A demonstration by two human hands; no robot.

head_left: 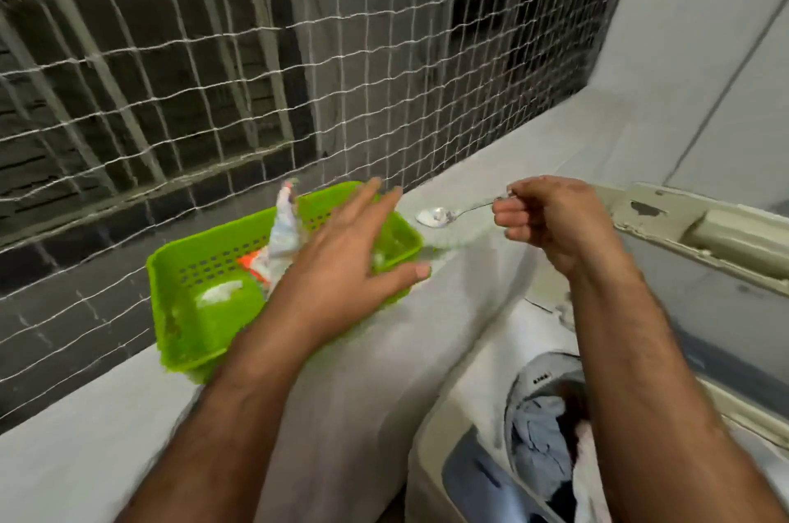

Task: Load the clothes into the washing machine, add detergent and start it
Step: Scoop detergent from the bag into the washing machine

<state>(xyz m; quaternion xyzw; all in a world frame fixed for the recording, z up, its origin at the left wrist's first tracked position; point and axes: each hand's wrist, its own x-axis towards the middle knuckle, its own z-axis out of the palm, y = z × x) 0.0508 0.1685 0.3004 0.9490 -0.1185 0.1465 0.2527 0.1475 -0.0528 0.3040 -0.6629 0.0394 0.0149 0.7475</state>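
A right hand pinches a shiny metal spoon by its handle, bowl heaped with white powder, pointing left over the ledge. The left hand, fingers spread, hovers above a perforated green plastic basket holding a crumpled detergent packet. Clothes fill the washing machine.

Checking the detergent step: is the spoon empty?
No, the spoon held by the right hand carries white powder in its bowl.
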